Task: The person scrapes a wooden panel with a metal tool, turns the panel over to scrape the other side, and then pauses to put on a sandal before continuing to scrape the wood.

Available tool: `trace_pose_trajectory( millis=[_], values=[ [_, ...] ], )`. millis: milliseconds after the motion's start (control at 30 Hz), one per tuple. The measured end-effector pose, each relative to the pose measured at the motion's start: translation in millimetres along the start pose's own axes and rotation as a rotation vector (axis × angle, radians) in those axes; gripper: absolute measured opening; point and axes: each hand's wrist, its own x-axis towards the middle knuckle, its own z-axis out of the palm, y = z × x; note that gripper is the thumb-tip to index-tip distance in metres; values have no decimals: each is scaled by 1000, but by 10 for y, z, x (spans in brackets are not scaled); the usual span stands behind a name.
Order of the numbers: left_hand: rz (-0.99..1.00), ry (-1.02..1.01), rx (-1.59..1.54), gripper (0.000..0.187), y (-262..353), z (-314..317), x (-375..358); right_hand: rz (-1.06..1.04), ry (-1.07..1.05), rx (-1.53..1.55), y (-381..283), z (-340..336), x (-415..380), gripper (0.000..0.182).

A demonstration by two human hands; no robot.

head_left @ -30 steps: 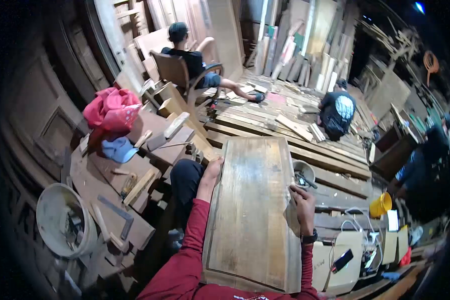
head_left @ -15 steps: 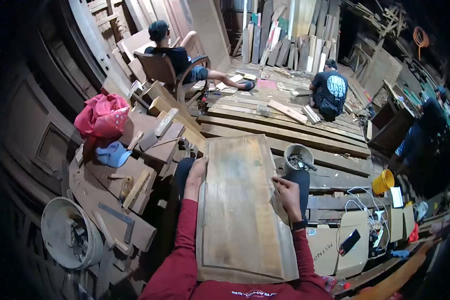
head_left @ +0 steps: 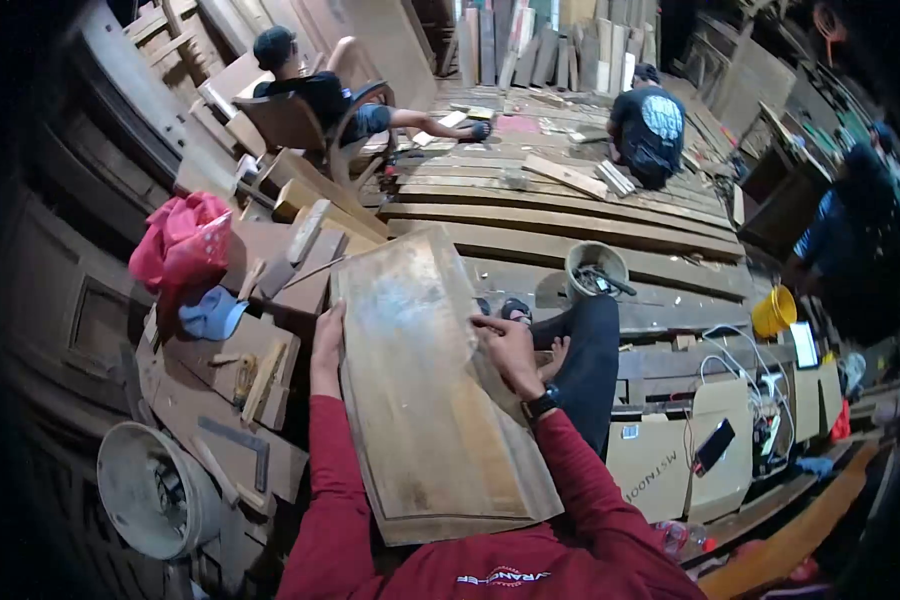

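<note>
A worn wooden panel (head_left: 410, 380) with a bevelled border lies tilted across my lap, its top leaning to the left. Its right side is uneven, with a notch near the upper part. My left hand (head_left: 328, 338) grips the left edge, the fingers going out of sight behind it. At the right edge, beside the notch, my right hand (head_left: 510, 350) is closed with thumb and index finger on the wood. Whether a small item sits in those fingers is hidden. A dark watch (head_left: 541, 403) is on my right wrist.
On the left, a bench (head_left: 185, 375) holds a metal square (head_left: 245, 448), a blue cap (head_left: 213, 314) and a pink bag (head_left: 182, 240). Buckets stand at left (head_left: 150, 500) and ahead (head_left: 596, 262). A phone (head_left: 714, 446) rests on cardboard at right. Several people are farther off.
The panel has shifted left and turned, its top now leaning left, with both my hands moving along. My right leg and feet show more to its right. The camera view has shifted slightly.
</note>
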Motion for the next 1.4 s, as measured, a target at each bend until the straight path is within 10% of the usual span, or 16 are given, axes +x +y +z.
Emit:
trace_pose_trajectory(
  millis=[500, 567, 867, 1067, 1400],
  values=[
    [71, 32, 432, 68, 392, -237, -204, -290, -281, 31, 276, -109, 416, 34],
    [113, 47, 486, 64, 647, -82, -390, 34, -363, 162, 329, -298, 809, 33],
    [-29, 239, 456, 53, 473, -254, -385, 122, -2, 134, 1917, 173, 2784, 29],
    [-12, 328, 386, 53, 463, 195, -386, 219, -190, -254, 3827, 1337, 3338, 37],
    [-48, 401, 467, 54, 468, 559, -128, 302, -561, -484, 5075, 2101, 3253, 38]
  ],
)
